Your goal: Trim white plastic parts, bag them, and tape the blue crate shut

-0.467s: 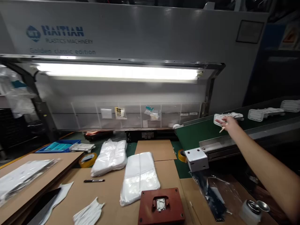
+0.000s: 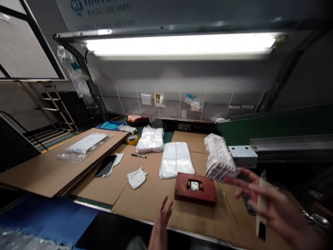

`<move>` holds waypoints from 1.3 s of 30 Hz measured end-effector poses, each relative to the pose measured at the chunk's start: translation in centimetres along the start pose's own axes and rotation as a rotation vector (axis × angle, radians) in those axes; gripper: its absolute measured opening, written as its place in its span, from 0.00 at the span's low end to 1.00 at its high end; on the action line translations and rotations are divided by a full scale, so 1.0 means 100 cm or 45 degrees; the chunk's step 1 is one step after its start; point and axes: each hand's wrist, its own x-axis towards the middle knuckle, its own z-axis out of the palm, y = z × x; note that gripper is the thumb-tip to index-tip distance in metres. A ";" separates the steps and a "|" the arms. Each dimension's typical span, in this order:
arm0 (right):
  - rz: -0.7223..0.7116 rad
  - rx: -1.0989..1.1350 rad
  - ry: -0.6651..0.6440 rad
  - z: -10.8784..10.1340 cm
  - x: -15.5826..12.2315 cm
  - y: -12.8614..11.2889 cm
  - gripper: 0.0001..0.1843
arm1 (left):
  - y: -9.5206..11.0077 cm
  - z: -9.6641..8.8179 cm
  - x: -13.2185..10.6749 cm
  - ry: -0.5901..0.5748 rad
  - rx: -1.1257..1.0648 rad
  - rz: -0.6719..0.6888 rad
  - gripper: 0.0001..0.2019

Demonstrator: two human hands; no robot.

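1. The left hand (image 2: 162,222) is kept open, near the red-brown block (image 2: 205,194).
2. A pale flat strip (image 2: 261,205) is grasped by the right hand (image 2: 275,205), right of the block.
3. A blurred stack of white perforated plastic parts (image 2: 217,158) is seen above the block's right corner.
4. Glossy white plastic bags (image 2: 176,159) are lying behind the block.

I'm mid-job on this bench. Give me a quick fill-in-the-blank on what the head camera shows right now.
The left hand is open, and the block nearest to it is coloured ____. The blurred white moulded parts are closest to the ____, which has a pale strip between its fingers. The roll of tape behind the black marker pen is ____.

Missing words: red; right hand; yellow.
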 end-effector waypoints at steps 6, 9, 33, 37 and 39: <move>0.424 -0.123 -0.542 -0.016 -0.067 0.136 0.28 | -0.042 0.033 -0.012 0.033 -0.397 -0.471 0.32; 0.447 -0.249 -0.429 -0.024 -0.085 0.161 0.28 | -0.041 0.038 -0.030 0.100 -0.527 -0.616 0.31; 0.461 -0.400 -0.217 0.000 -0.064 0.170 0.19 | -0.041 0.046 -0.081 0.111 -0.603 -0.664 0.30; 0.482 -0.383 -0.168 0.007 -0.062 0.167 0.19 | -0.039 0.048 -0.075 0.154 -0.661 -0.737 0.31; 0.506 -0.372 -0.147 0.012 -0.060 0.165 0.18 | -0.040 0.049 -0.073 0.169 -0.688 -0.751 0.31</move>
